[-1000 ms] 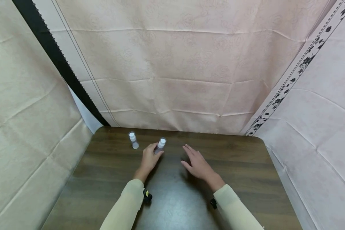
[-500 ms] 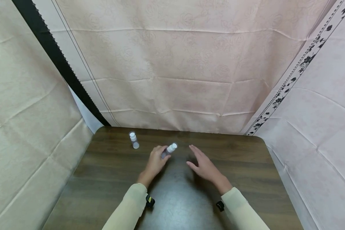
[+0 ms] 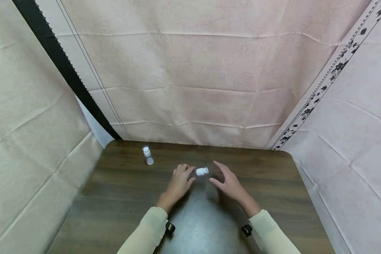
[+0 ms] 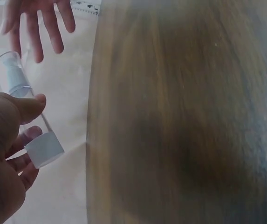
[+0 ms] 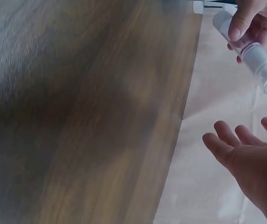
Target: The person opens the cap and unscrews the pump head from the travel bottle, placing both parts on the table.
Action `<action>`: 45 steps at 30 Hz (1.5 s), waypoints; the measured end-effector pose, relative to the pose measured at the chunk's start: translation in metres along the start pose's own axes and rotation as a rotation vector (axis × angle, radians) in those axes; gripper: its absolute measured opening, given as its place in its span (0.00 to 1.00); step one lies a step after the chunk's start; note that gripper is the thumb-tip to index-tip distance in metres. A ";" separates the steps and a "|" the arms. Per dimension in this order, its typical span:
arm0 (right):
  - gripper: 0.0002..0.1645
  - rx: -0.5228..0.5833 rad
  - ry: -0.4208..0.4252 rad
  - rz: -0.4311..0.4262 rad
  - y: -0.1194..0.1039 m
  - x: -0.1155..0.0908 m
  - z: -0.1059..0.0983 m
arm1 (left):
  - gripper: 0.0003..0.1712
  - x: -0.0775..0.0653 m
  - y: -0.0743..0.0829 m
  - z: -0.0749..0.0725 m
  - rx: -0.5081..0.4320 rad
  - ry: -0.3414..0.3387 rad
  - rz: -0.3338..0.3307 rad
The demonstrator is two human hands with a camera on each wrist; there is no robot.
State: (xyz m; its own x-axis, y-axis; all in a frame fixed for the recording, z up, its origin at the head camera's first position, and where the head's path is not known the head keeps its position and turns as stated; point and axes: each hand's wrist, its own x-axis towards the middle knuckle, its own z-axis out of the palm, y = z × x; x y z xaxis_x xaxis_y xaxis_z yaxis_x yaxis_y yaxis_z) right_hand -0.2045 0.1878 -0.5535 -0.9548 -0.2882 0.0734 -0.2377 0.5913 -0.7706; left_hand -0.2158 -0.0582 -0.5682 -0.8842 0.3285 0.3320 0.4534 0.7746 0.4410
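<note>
Pinched between the thumb and fingers of my left hand [image 3: 179,181] is a small clear bottle [image 3: 202,171] with a white top under a transparent cap. It is tilted onto its side, its capped end pointing toward my right hand [image 3: 229,181]. In the left wrist view the bottle's white base [image 4: 44,149] shows below the thumb. My right hand holds nothing; its fingers are spread and relaxed, a short gap from the cap, as the right wrist view also shows. A second, similar bottle [image 3: 147,155] stands to the left, near the table's back edge.
A dark wood-grain table [image 3: 120,197] with rounded back corners lies under both hands. Behind it hangs a pale pink patterned cloth [image 3: 203,88]. More cloth hangs at the left [image 3: 35,148] and right [image 3: 346,148] sides.
My left hand has moved right and slightly nearer me, tipping the bottle from near upright to almost level. My right hand has shifted a little right. The second bottle has stayed put.
</note>
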 end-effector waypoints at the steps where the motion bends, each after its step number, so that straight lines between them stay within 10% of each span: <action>1: 0.44 0.022 0.006 0.008 0.000 0.000 0.000 | 0.24 0.000 0.002 0.000 0.018 -0.010 0.004; 13: 0.24 0.145 0.063 0.065 -0.004 -0.002 0.004 | 0.25 -0.001 0.022 0.003 0.225 0.007 0.114; 45: 0.14 0.207 0.101 0.055 0.004 -0.010 0.004 | 0.22 -0.007 0.031 0.010 0.228 -0.001 0.173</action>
State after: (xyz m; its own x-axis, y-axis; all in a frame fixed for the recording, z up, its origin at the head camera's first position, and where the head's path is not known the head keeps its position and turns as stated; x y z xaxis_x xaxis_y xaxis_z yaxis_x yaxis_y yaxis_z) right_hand -0.1952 0.1904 -0.5598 -0.9808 -0.1768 0.0825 -0.1528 0.4336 -0.8881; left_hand -0.1969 -0.0305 -0.5653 -0.7959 0.4671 0.3851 0.5609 0.8084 0.1787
